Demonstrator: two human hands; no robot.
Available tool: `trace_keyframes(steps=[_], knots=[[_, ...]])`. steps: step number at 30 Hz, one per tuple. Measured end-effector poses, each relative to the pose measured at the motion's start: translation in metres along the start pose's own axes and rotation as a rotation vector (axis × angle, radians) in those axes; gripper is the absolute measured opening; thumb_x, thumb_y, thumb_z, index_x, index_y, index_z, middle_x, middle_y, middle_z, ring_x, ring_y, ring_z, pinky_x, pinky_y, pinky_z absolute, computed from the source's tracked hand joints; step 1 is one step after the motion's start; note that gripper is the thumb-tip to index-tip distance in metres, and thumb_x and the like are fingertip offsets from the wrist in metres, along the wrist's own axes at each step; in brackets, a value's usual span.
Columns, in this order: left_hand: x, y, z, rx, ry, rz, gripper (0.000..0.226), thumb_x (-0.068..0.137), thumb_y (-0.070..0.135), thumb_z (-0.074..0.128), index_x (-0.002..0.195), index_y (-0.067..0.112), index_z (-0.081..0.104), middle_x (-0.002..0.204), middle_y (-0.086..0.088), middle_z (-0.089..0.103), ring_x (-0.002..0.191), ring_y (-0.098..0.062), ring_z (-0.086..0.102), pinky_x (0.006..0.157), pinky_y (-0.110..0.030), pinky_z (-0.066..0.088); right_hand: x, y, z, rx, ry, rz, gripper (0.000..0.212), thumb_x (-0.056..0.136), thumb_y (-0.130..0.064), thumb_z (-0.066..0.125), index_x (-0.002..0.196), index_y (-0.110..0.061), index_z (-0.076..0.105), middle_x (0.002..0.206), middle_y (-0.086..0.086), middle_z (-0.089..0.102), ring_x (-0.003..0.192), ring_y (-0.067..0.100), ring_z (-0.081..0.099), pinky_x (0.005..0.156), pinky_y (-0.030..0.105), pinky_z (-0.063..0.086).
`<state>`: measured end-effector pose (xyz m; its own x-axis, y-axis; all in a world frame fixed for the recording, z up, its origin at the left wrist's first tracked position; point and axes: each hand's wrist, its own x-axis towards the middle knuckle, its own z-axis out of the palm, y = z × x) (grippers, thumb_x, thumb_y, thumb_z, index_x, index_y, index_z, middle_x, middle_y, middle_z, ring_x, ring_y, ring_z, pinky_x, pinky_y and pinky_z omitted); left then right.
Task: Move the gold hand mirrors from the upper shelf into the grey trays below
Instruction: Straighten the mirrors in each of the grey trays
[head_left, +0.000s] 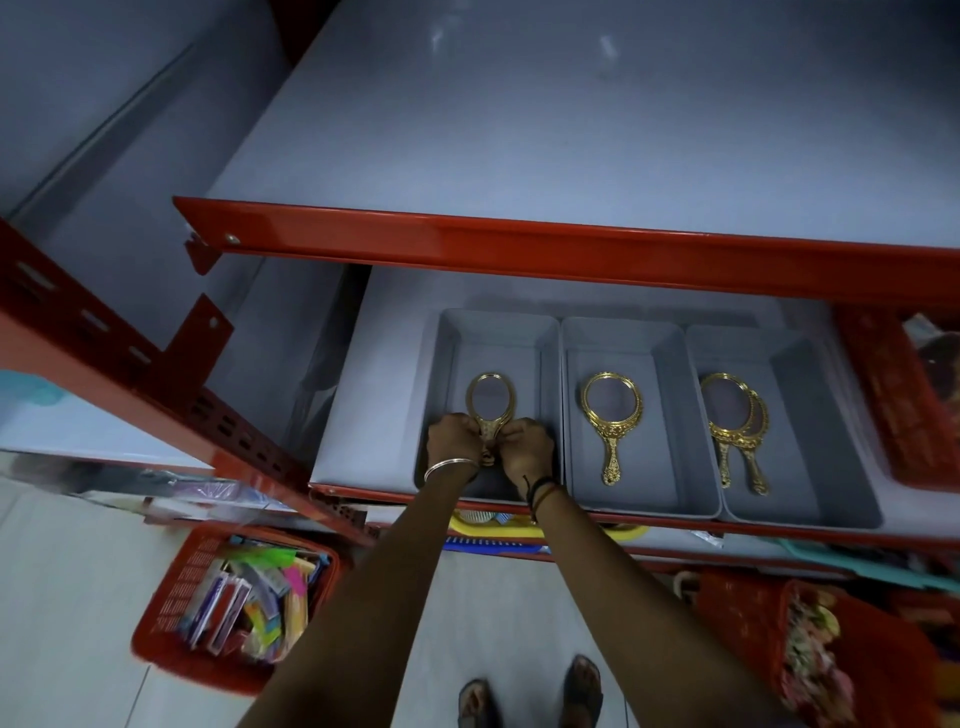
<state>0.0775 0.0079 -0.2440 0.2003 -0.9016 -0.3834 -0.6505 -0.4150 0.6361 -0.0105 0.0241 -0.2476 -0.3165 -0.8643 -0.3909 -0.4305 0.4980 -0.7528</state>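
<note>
Gold hand mirror (490, 404) lying in the leftmost grey tray (447, 358), long axis running straight away from me: oval head beyond my knuckles, ornate handle pinched between my left hand (453, 437) and right hand (527, 447), both curled shut on it, neither nearer. The frame is filigreed gold, the glass dull grey. To the right of my right hand, the middle tray (618, 338) holds one mirror (612, 422) and the far tray (810, 364) a stacked pair (735, 422) (handles toward me). The upper shelf (571, 130), above my hands, looks bare.
</note>
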Motion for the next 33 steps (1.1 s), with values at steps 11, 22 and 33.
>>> trace_keyframes(steps=[11, 22, 33], knots=[[-0.003, -0.001, 0.001, -0.028, 0.012, 0.014, 0.024, 0.085, -0.001, 0.051, 0.092, -0.001, 0.074, 0.097, -0.018, 0.076, 0.094, -0.033, 0.07, 0.084, -0.033, 0.055, -0.001, 0.002, -0.002, 0.009, 0.009, -0.011, 0.02, 0.088, -0.002, 0.052, 0.093, 0.004, 0.07, 0.1, 0.02, 0.073, 0.096, 0.032, 0.067, 0.08, 0.035, 0.055], [0.008, 0.001, -0.002, -0.047, -0.013, -0.072, 0.019, 0.079, 0.003, 0.058, 0.085, -0.006, 0.074, 0.09, -0.025, 0.074, 0.086, -0.036, 0.072, 0.078, -0.042, 0.061, -0.003, 0.002, -0.014, -0.022, 0.009, -0.114, 0.015, 0.085, 0.002, 0.055, 0.091, 0.005, 0.069, 0.095, 0.019, 0.072, 0.091, 0.028, 0.067, 0.07, 0.026, 0.049], [-0.033, 0.094, 0.008, -0.077, 0.014, 0.306, 0.025, 0.086, -0.005, 0.05, 0.099, -0.003, 0.071, 0.107, -0.022, 0.072, 0.101, -0.034, 0.067, 0.088, -0.033, 0.051, 0.009, 0.043, -0.144, 0.083, 0.201, -0.108, 0.022, 0.085, 0.0, 0.059, 0.106, 0.004, 0.065, 0.107, 0.022, 0.068, 0.103, 0.036, 0.062, 0.091, 0.037, 0.048]])
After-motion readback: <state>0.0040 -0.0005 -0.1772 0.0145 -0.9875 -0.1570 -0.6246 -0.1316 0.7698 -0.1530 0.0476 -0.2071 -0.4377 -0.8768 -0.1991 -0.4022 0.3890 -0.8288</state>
